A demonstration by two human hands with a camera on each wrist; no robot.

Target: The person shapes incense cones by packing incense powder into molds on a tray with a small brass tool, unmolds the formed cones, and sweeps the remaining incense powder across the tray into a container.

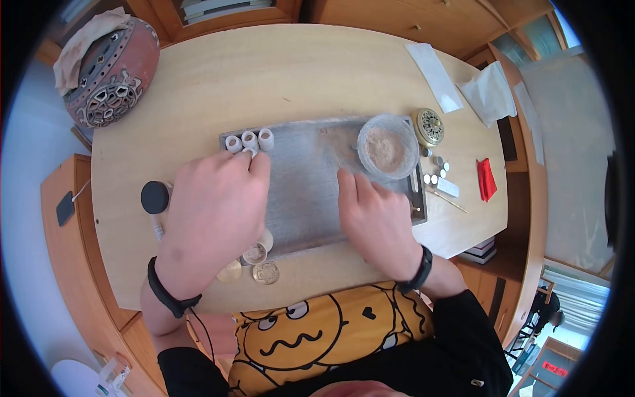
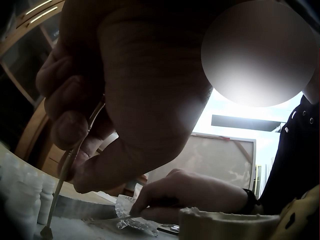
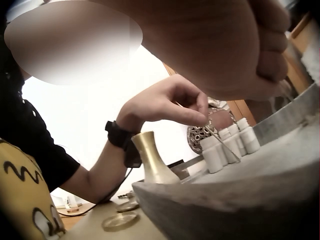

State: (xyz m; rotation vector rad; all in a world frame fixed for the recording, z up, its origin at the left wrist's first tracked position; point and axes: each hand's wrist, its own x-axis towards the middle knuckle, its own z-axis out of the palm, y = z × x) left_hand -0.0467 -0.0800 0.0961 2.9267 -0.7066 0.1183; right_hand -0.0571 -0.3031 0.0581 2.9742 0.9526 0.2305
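Observation:
My left hand [image 1: 215, 205] pinches a thin metal tool [image 3: 226, 145] with a small flat tip, which slants down close to several small white bottles [image 1: 266, 139]. In the left wrist view its tip [image 2: 46, 232] is low over the grey tray [image 1: 301, 198]. My right hand [image 1: 377, 215] is over the tray's right half, its fingers curled round a thin stick-like tool [image 2: 112, 219] pointing left. Just beyond that hand, a clear bowl [image 1: 362, 144] holds pale pinkish-brown powder [image 1: 385, 149].
A gold vase-shaped holder [image 3: 150, 155] and patterned gold discs [image 1: 266, 272] are at the tray's near left. Left of the tray is a black-lidded jar [image 1: 155, 197]. A brass openwork burner [image 1: 430, 126], small vials and a red pouch [image 1: 486, 180] lie right. An openwork clay pot [image 1: 122, 73] stands far left.

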